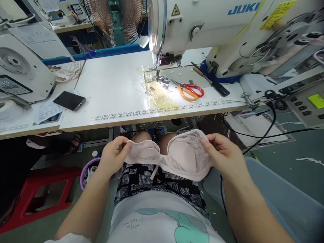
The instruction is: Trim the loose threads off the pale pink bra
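I hold a pale pink bra (174, 155) with white lace over my lap, below the table's front edge. My left hand (113, 157) pinches the outer edge of its left cup, fingers closed. My right hand (221, 155) grips the outer edge of its right cup, whose padded inside faces me. A thin strap end hangs from the middle of the bra.
A white JUKI sewing machine (217, 30) stands on the white table (113, 87). Orange and red scissors (189, 91) and a black-handled tool (215, 84) lie near its needle. A black phone (69, 100) rests at left. On the floor are a red stool (43, 199) and a purple bowl (87, 172); a blue-grey bin (280, 202) stands at right.
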Demonstrator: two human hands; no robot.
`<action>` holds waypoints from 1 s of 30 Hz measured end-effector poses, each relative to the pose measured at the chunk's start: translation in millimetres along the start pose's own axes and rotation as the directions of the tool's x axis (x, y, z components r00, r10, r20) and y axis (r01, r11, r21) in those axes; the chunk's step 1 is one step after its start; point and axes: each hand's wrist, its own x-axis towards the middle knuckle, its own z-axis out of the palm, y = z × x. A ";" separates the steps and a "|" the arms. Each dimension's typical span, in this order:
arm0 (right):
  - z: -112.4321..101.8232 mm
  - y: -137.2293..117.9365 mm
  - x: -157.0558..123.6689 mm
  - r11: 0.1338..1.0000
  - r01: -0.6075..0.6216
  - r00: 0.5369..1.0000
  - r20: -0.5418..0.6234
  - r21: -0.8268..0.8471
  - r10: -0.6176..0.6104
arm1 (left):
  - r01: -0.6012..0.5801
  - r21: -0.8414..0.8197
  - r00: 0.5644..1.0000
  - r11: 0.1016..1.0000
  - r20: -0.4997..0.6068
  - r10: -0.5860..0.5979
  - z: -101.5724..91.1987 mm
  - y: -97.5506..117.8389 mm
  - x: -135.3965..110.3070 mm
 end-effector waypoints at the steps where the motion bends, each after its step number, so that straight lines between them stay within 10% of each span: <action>1: -5.0 2.1 4.6 0.996 -0.062 0.998 -0.015 0.066 0.064 | 0.005 0.050 1.000 0.999 0.017 -0.006 -9.5 2.9 0.2; 6: -14.5 -9.4 8.9 0.898 -0.195 0.974 -0.033 0.395 0.226 | 0.051 0.142 0.997 0.989 -0.073 -0.041 -39.0 42.9 7.3; 9: 0.3 -16.9 -14.7 0.968 -0.096 0.987 -0.105 0.230 0.122 | 0.036 0.076 0.980 0.996 -0.198 -0.020 -34.9 71.7 12.2; 15: 69.1 -5.9 -63.8 0.984 -0.081 0.934 0.357 0.158 0.019 | -0.038 0.083 0.926 0.996 -0.371 0.066 16.7 68.9 0.8; 20: 100.3 -13.2 -60.2 0.988 0.124 0.917 0.370 0.096 -0.151 | 0.063 -0.297 0.993 0.953 -0.077 -0.089 47.5 45.7 -17.7; 30: 92.8 -24.3 -54.6 0.882 0.465 0.808 0.443 -0.077 -0.388 | 0.282 -0.633 0.959 0.721 0.200 -0.199 50.2 38.8 -26.0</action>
